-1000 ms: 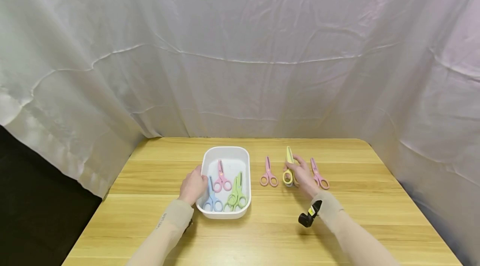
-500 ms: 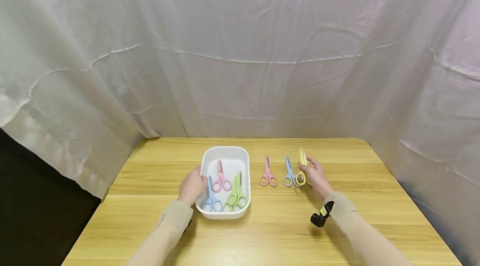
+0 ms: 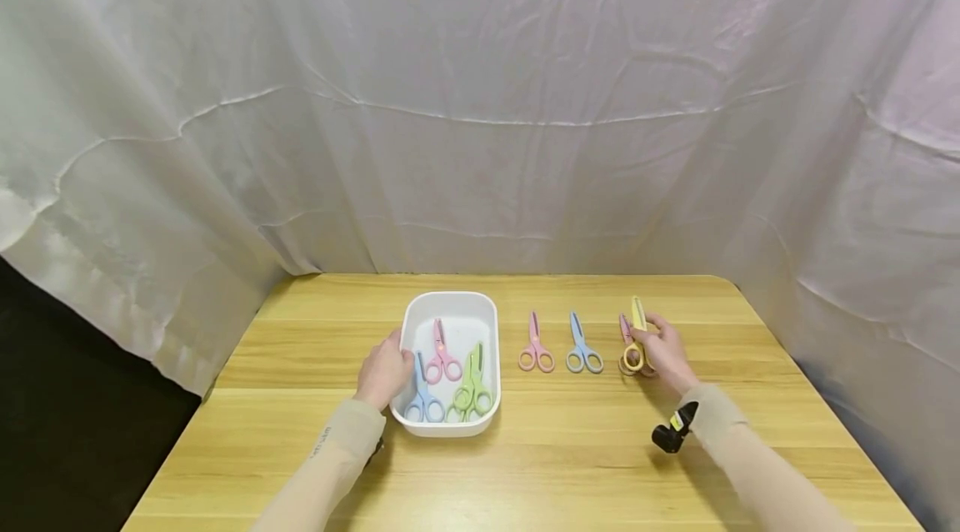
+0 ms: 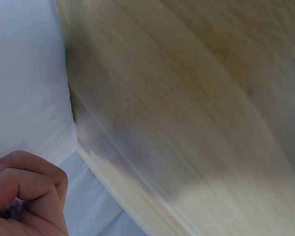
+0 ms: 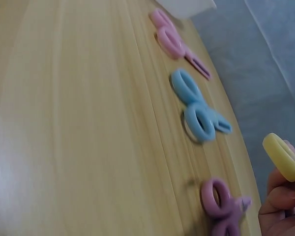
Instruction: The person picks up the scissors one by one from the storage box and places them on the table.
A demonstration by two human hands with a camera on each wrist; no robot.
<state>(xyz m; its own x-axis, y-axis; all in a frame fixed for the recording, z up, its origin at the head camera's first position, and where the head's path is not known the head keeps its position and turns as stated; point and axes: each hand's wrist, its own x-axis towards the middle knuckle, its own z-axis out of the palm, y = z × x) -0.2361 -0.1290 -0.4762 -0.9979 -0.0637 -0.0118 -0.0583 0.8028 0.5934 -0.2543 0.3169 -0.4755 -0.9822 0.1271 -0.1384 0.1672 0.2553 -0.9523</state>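
Observation:
My right hand (image 3: pixel 666 354) pinches yellow scissors (image 3: pixel 638 317) with blades pointing away, over pink scissors (image 3: pixel 625 327) that they partly cover in the head view. In the right wrist view the yellow handle loops (image 5: pixel 284 157) stick out from my fingers. My left hand (image 3: pixel 386 370) grips the left side of a white plastic bin (image 3: pixel 450 431), its fingers curled in the left wrist view. Inside lie pink scissors (image 3: pixel 441 348), blue scissors (image 3: pixel 424 405) and overlapping green scissors (image 3: pixel 477 386).
Between bin and right hand, another pair of pink scissors (image 3: pixel 535 338) and blue scissors (image 3: pixel 578 338) lie in a row on the wooden table (image 3: pixel 555 465). Pale curtains (image 3: pixel 510 165) hang behind the table and along its sides.
My right hand has carried the yellow scissors to the right, from over the blue scissors to over the rightmost pink ones. The blue pair is uncovered. My left hand stays on the bin.

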